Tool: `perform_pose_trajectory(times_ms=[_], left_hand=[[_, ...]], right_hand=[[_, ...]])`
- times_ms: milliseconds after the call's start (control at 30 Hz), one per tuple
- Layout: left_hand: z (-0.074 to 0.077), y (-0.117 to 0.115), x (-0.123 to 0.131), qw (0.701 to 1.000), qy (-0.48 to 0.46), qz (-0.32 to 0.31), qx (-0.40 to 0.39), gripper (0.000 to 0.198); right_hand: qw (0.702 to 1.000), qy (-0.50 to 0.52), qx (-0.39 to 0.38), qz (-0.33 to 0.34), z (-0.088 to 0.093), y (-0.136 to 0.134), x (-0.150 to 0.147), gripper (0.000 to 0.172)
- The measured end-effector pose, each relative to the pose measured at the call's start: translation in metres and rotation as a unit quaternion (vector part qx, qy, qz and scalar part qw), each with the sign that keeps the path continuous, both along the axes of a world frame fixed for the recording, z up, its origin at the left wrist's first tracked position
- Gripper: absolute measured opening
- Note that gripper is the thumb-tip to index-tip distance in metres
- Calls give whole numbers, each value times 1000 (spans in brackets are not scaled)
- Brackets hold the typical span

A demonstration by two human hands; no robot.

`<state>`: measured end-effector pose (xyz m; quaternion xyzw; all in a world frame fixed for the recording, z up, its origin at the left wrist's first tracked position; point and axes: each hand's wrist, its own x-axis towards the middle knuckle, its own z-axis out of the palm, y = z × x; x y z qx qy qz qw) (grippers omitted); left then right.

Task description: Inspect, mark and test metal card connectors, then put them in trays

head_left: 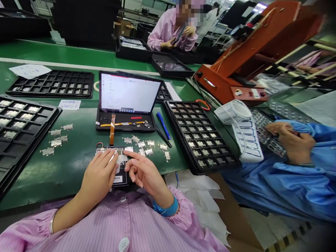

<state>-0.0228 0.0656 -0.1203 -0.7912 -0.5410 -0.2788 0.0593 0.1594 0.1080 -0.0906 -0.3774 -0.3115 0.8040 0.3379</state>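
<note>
A black circuit board (123, 180) with a white barcode label lies at the table's front edge, before my body. An orange ribbon cable (112, 131) runs from its far edge up to a lit display (128, 92). My left hand (101, 169) lies flat over the board's left side, fingers stretched out and hiding that part. From the right, my right hand (144, 171) reaches to the board with its index finger at the far right corner; the other fingers are loosely bent and apart. Several small silvery modules (141, 144) lie just beyond, with more modules (55, 142) on the left.
Black compartment trays stand left (23, 140), far left (76, 75) and right (189, 140). A blue pen (163, 125) and black tweezers (163, 136) lie beside the display. A label roll (232, 112), an orange machine (236, 66) and a co-worker's blue sleeve (322, 140) are at right.
</note>
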Motion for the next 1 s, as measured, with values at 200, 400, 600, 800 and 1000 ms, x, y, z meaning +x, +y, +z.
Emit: perform_pose_trajectory(times_ms=[200,400,600,800,1000], left_hand=[[5,1,0,1000,17,1,-12,29],[8,1,2,1000,18,8,-7,28],[10,1,1,999,20,8,-30,28],[15,2,0,998,-4,6,-60,30],[12,1,-2,997,-17,12,-68,29]], right_hand=[[1000,6,-10,4,0,3,2,36],[1000,7,6,15,-2,8,7,32],[996,19,6,90,0,16,8,35],[866,-305,388,-82,5,20,14,30],[598,-516,612,30,-10,32,14,22]])
